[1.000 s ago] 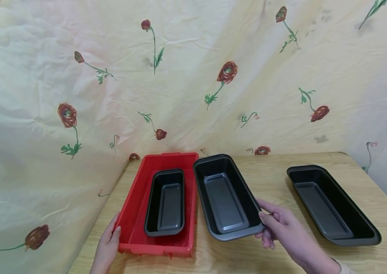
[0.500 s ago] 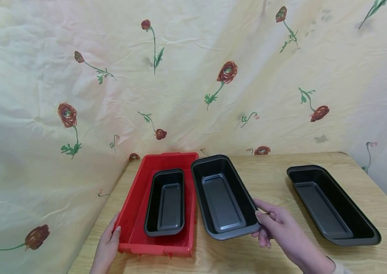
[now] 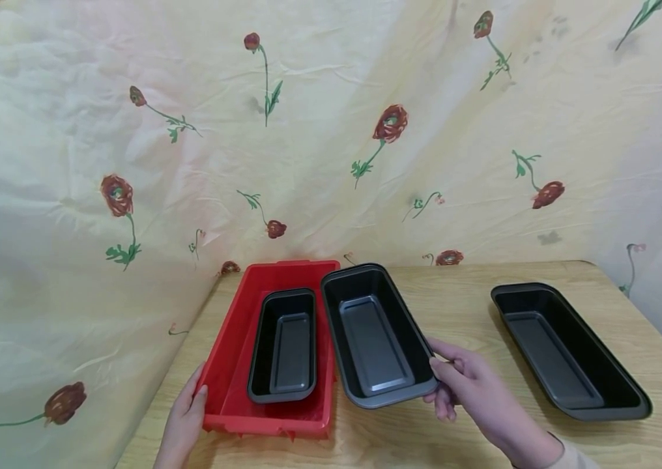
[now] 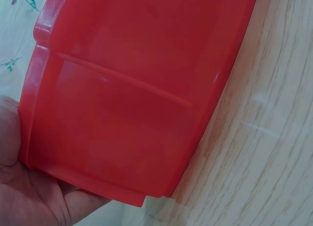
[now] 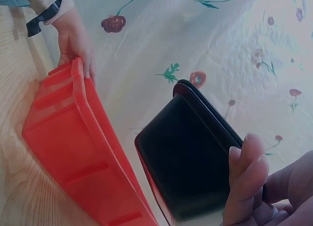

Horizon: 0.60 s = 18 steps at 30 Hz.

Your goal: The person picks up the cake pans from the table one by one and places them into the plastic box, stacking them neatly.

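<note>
My left hand [image 3: 186, 413] grips the near left corner of a red plastic tray [image 3: 228, 365], thumb over the rim; the left wrist view shows the tray's outer wall [image 4: 127, 99] beside that hand. Inside the tray lies a dark loaf pan [image 3: 292, 355]. My right hand [image 3: 466, 384] pinches the near right corner of a second loaf pan [image 3: 374, 345], thumb on the rim and fingers beneath. This held pan is tilted, and its left rim overlaps the tray's right edge in the head view. From the right wrist view, its dark underside [image 5: 190, 157] hangs off the table beside the tray.
A third loaf pan [image 3: 560, 358] rests on the wooden table [image 3: 460, 306] at the right, beyond my right hand. Behind the table and along its left side hangs a flower-patterned cloth [image 3: 319, 150].
My right hand has carried the held loaf pan a little to the left, toward the red tray. The left hand, the tray and the other two pans stay in place.
</note>
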### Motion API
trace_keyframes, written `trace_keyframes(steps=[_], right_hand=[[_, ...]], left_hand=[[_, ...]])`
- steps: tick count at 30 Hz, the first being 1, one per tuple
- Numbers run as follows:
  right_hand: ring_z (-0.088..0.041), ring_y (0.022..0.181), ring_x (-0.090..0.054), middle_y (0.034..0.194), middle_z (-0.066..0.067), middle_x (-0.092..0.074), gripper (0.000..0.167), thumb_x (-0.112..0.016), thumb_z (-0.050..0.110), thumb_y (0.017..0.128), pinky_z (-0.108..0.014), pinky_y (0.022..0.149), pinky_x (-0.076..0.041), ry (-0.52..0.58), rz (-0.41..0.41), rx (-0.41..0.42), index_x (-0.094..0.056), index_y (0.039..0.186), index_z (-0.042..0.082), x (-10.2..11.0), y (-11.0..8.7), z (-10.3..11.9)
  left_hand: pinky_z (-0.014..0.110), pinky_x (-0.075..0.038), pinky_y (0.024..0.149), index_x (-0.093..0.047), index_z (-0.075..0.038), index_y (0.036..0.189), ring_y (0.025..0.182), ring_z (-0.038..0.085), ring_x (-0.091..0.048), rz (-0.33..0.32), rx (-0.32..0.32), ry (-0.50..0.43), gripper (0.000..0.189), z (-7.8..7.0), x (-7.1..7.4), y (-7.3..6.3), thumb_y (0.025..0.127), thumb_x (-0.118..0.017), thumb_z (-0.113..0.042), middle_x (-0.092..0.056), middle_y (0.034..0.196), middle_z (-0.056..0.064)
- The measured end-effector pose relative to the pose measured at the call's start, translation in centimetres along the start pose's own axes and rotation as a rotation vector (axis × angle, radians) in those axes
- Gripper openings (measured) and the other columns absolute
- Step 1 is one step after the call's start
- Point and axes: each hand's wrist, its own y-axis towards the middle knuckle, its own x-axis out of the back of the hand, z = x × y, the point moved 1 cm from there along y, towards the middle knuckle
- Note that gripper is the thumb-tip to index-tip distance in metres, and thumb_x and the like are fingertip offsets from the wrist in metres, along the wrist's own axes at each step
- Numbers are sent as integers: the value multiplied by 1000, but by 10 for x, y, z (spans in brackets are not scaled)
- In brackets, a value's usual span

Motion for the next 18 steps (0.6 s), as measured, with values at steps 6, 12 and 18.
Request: trace_keyframes(steps=[6, 12, 18], right_hand=[[-8, 52, -61, 74, -13, -71, 59, -40, 8, 112, -21, 45, -48, 9, 5, -13, -10, 151, -26, -3, 3, 1], [-8, 52, -61, 74, -13, -71, 59, -40, 7, 111, -21, 46, -49, 24, 16, -20, -11, 151, -26, -7, 7, 2], [-7, 51, -61, 74, -13, -71, 59, -38, 8, 112, -20, 46, -48, 6, 4, -30, -10, 150, -26, -8, 11, 2]], left_hand=[[61, -42, 110, -16, -6, 166, 142, 49, -35, -2, -5, -1, 56, 0, 0, 0, 113, -34, -13, -25, 164, 28], [61, -41, 110, -17, -5, 165, 142, 49, -35, -3, -22, -4, 55, 0, 1, 1, 113, -33, -11, -25, 164, 29], [60, -42, 110, -17, -5, 165, 142, 49, -36, -3, -23, -7, 55, 0, 1, 1, 113, -33, -11, -26, 163, 29]])
